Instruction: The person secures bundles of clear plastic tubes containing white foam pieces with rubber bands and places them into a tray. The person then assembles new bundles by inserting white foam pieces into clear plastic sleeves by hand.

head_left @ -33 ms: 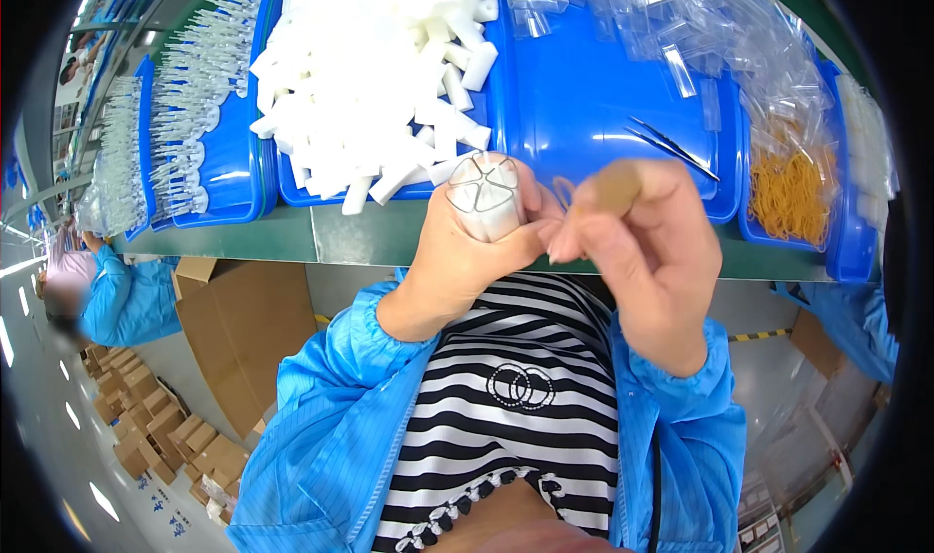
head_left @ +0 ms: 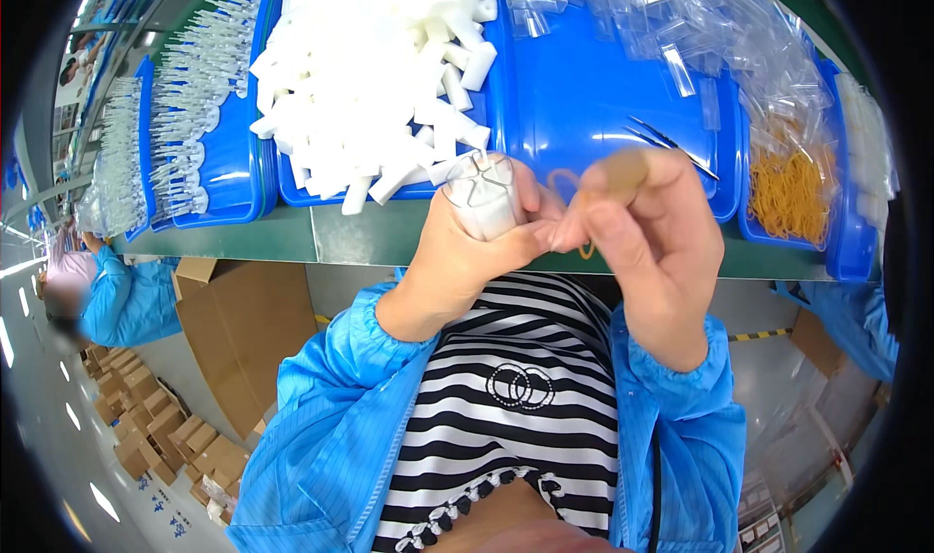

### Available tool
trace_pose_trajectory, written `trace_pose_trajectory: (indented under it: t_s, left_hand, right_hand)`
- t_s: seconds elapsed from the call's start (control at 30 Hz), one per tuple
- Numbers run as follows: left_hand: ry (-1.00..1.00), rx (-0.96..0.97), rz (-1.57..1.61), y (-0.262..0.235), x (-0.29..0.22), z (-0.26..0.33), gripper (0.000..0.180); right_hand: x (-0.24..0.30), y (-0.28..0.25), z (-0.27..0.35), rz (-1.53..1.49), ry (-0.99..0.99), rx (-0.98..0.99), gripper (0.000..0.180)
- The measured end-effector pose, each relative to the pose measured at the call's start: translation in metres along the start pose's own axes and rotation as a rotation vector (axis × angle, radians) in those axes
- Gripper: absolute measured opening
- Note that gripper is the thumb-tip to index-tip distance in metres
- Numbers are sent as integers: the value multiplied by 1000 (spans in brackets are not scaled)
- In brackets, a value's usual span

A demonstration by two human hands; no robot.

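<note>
Wrapped in my left hand [head_left: 472, 247] is a bundle of white sticks in clear sleeves [head_left: 484, 201], its dark-edged segmented end facing up. Just right of it, my right hand [head_left: 654, 247] has thumb and fingers pinched on a thin orange rubber band [head_left: 587, 251]. Part of the band shows below the fingertips, and a faint loop appears between the hands. The right fingertips meet those of the left beside the bundle. Motion blurs one right finger, and the bundle's lower part is hidden by my palm.
White foam-like cylinders [head_left: 341, 76] heap over a blue tray ahead. Right of it, another blue tray [head_left: 584, 96] bears clear plastic sleeves [head_left: 720, 28] and dark tweezers [head_left: 671, 147]. Orange rubber bands [head_left: 790, 193] fill a bin farther right. Clear spiky parts [head_left: 199, 96] stand at left.
Both hands stay almost in place. The rubber band has shifted at the right fingertips, with a piece now showing below them. The bundle has tilted slightly.
</note>
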State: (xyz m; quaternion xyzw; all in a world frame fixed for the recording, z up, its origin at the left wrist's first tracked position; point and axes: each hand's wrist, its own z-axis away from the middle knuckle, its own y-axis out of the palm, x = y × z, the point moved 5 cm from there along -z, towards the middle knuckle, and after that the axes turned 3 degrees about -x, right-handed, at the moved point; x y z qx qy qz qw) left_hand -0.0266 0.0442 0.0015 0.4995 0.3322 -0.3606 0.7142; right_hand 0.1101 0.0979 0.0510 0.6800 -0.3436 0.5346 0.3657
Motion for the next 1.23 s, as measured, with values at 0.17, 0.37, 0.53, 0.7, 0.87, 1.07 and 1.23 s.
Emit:
trace_pose_trajectory:
  t_s: [0.17, 0.37, 0.53, 0.7, 0.87, 1.07, 1.23]
  left_hand:
    - [-131, 30, 416, 4, 4, 2, 21]
    - [-33, 63, 189, 10, 1, 1, 24]
    - [-83, -47, -81, 1, 7, 2, 21]
    - [-102, 66, 43, 13, 1, 9, 21]
    - [-68, 242, -230, 26, 1, 14, 30]
    - [26, 292, -714, 21, -9, 13, 41]
    - [43, 252, -53, 13, -27, 4, 29]
  right_hand:
    - [-4, -11, 0, -7, 24, -50, 21]
    - [-9, -8, 6, -183, 170, -1, 22]
    - [-11, -8, 5, -377, 233, 43, 28]
    - [-8, -13, 4, -41, -81, -208, 48]
    - [13, -2, -6, 459, -383, 264, 76]
    - [0, -31, 5, 815, -487, 235, 77]
    - [-2, -82, 30, 461, -472, 383, 44]
